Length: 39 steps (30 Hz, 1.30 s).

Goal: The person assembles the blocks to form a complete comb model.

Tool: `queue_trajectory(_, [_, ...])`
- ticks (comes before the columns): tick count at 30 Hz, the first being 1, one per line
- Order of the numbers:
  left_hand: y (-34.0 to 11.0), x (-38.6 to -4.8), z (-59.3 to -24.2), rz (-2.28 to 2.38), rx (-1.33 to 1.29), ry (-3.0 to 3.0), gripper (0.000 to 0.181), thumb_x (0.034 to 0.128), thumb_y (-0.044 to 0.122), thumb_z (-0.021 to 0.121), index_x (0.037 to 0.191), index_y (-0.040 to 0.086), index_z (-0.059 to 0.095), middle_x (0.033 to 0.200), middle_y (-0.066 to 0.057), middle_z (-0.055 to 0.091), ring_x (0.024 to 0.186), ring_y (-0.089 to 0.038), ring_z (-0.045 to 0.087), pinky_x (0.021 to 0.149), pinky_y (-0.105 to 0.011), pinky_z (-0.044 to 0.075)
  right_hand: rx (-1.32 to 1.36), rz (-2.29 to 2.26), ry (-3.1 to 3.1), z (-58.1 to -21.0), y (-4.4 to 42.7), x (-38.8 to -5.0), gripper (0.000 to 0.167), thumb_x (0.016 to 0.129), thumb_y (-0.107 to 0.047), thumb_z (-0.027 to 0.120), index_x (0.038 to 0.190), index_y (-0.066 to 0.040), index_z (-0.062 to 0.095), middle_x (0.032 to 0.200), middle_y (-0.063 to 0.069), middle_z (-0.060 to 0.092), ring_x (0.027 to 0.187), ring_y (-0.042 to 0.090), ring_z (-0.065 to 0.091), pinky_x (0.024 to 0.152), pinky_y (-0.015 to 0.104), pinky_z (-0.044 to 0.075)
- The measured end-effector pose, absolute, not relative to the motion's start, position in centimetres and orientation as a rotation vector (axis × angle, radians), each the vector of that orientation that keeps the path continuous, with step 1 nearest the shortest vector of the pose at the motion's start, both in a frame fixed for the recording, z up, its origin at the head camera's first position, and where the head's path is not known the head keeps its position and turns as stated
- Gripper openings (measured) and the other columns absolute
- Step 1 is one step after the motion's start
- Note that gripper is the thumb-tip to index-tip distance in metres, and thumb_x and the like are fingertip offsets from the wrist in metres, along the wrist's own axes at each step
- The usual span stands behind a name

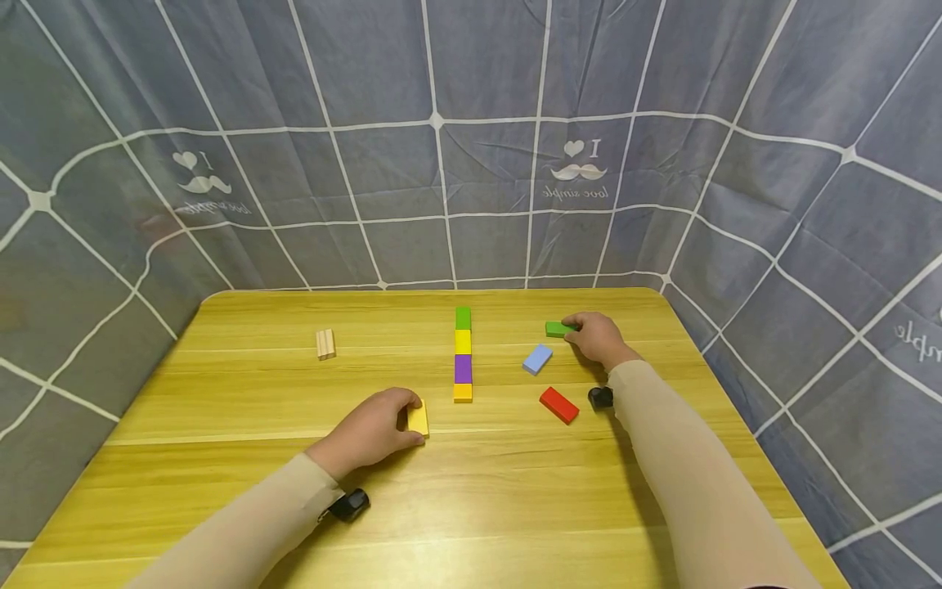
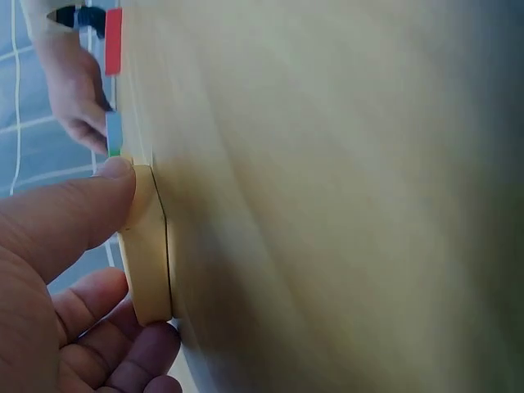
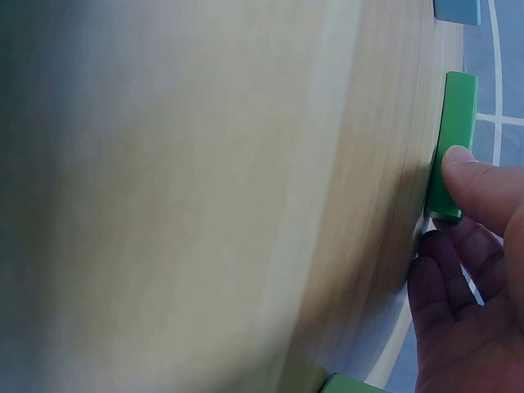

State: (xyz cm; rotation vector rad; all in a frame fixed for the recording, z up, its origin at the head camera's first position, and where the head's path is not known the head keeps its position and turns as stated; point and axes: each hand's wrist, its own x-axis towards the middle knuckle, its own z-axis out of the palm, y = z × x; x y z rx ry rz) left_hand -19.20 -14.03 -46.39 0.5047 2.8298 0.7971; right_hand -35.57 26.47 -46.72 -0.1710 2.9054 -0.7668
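Note:
My left hand (image 1: 375, 429) pinches a yellow block (image 1: 418, 419) flat on the table, left of the row's near end. In the left wrist view its thumb is at one end of the block (image 2: 147, 254) and fingertips are at the other. At the back right, my right hand (image 1: 598, 337) holds the right end of a green block (image 1: 559, 329). The right wrist view has the thumb on that green block (image 3: 458, 115), with the fingers by its lower end. A row of green, yellow, purple and orange-yellow blocks (image 1: 463, 368) runs down the table's middle.
A blue block (image 1: 537, 359) and a red block (image 1: 559, 405) lie between the row and my right forearm. Plain wooden blocks (image 1: 325, 344) sit at the back left. Another green piece (image 3: 348, 384) shows at the right wrist view's bottom edge. A grey curtain (image 1: 486, 180) surrounds the table.

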Motion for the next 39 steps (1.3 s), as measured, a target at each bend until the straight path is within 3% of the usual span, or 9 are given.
queue_trajectory(9, [-12.0, -19.0, -46.5, 0.805, 0.604, 2.811, 0.044, 0.0854, 0.027, 0.09, 0.118, 0.008, 0.067, 0.107, 0.0, 0.066, 0.091, -0.014, 0.054, 0.09, -0.039, 0.052, -0.159, -0.778, 2.901, -46.7, 26.5, -35.4, 0.043, 0.106, -0.018, 0.064, 0.146, -0.004, 0.062, 0.142, 0.022, 0.066, 0.128, 0.041, 0.062, 0.11, 0.054, 0.049])
queue_trajectory(17, [-10.6, -18.8, -46.4, 0.773, 0.722, 2.816, 0.046, 0.0861, 0.026, 0.089, 0.121, 0.005, 0.068, 0.123, -0.008, 0.07, 0.105, -0.018, 0.061, 0.104, -0.043, 0.053, -0.162, -0.79, 2.9, -46.6, 26.5, -35.2, 0.043, 0.106, -0.017, 0.064, 0.146, -0.003, 0.062, 0.141, 0.022, 0.066, 0.127, 0.041, 0.062, 0.111, 0.054, 0.049])
queue_trajectory(22, [-9.8, -18.9, -46.2, 0.803, 0.757, 2.799, 0.046, 0.0868, 0.027, 0.088, 0.122, 0.005, 0.068, 0.118, -0.005, 0.069, 0.098, -0.017, 0.058, 0.099, -0.042, 0.054, -0.163, -0.793, 2.901, -46.5, 26.4, -35.2, 0.043, 0.106, -0.017, 0.064, 0.146, -0.003, 0.062, 0.142, 0.022, 0.065, 0.128, 0.041, 0.062, 0.111, 0.054, 0.049])
queue_trajectory(39, [-8.1, -19.2, -46.0, 0.728, 0.836, 2.816, 0.044, 0.0887, 0.028, 0.087, 0.12, 0.005, 0.068, 0.127, -0.007, 0.068, 0.113, -0.022, 0.064, 0.106, -0.042, 0.054, -0.175, -0.771, 2.927, -46.7, 26.4, -35.4, 0.041, 0.105, -0.016, 0.065, 0.143, -0.003, 0.064, 0.141, 0.022, 0.066, 0.13, 0.043, 0.061, 0.114, 0.056, 0.046])
